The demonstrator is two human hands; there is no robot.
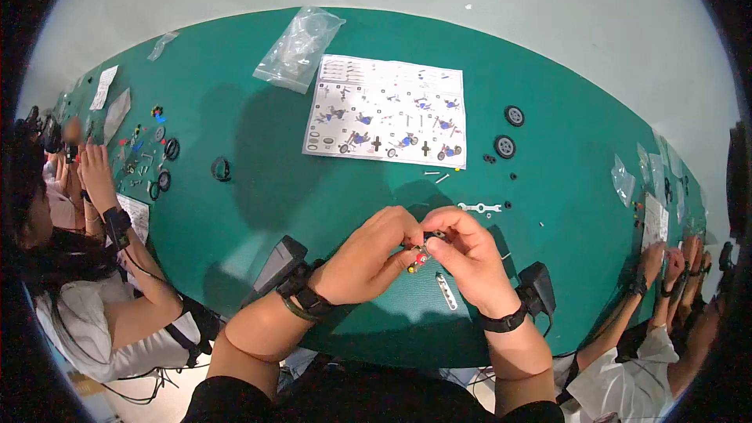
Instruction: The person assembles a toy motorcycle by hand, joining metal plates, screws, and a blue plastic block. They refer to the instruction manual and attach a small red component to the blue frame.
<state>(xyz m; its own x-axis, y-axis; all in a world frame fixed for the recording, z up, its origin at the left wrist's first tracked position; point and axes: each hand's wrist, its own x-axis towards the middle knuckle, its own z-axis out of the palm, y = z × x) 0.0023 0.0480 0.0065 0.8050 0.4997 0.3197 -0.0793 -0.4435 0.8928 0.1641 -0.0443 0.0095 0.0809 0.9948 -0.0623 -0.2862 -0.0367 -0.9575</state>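
Note:
My left hand [368, 258] and my right hand [462, 254] meet above the near edge of the green table [235, 211]. Between their fingertips they pinch a small assembly [419, 252] of dark, red and yellow parts, mostly hidden by the fingers. A flat metal strip [446, 291] lies on the table just below my right hand. A white wrench-like piece [479, 207] rests just beyond my hands. Both wrists wear black bands with boxes attached.
An instruction sheet [389, 110] lies at the table's middle, a clear plastic bag [299, 47] beyond it. Two black wheels [509, 131] sit right of the sheet, another black tyre [221, 168] left. Other people work at the left [94, 180] and right [666, 266] ends with their own small parts.

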